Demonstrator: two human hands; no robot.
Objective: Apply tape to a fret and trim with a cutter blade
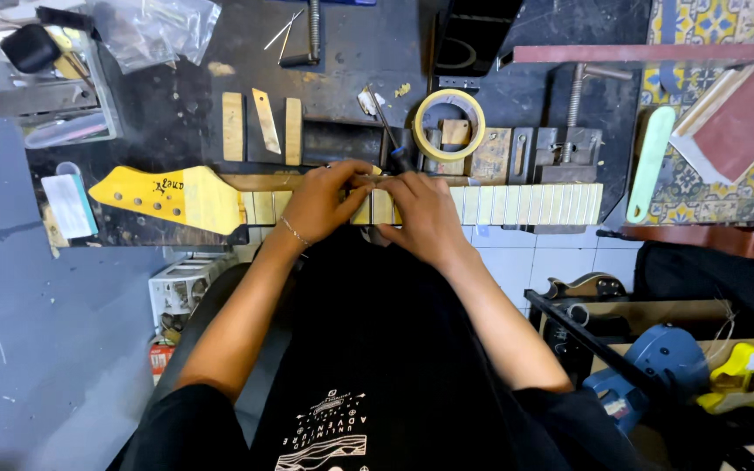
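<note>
Yellow-headed guitar neck (377, 206) lay across the bench (176, 113) edge; left hand (320, 202) and right hand (425, 216) clasped it mid-length, tape roll (449, 125) at one o'clock.

A crumpled clear plastic bag (157, 28) lies at the top left of the dark workbench (351, 52). Below the bench's left end, on the floor, stands a white printed carton (181, 283), with a small red package (160, 356) just under it. On the yellow guitar headstock (167, 197) sits a small dark logo decal (168, 186). No screens or signs show.
</note>
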